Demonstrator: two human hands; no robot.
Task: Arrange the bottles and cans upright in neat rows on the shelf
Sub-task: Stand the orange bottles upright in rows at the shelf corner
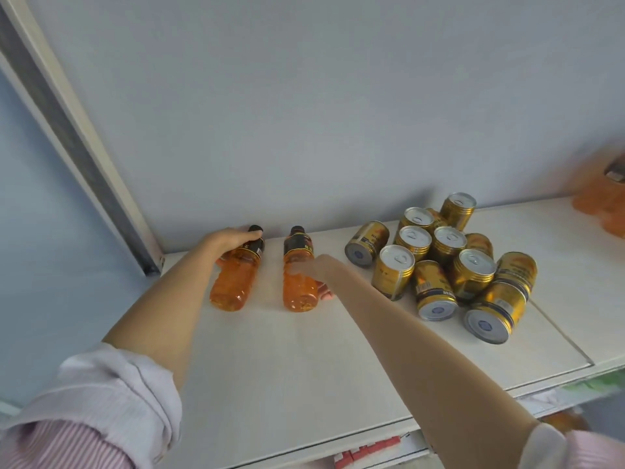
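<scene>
Two orange drink bottles with black caps stand on the white shelf (304, 360) near the back wall. My left hand (230, 243) grips the left bottle (236, 279) around its neck and black label. My right hand (319, 270) wraps around the body of the right bottle (299, 286), fingertips showing past its right side. To the right lies a cluster of several gold cans (446, 262); some stand upright with silver pull-tab lids up, others lie on their sides with their bases toward me.
A blurred orange object (602, 198) sits at the far right of the shelf. A slanted metal upright (77, 143) frames the shelf on the left. Red and white packages (368, 450) show on the level below.
</scene>
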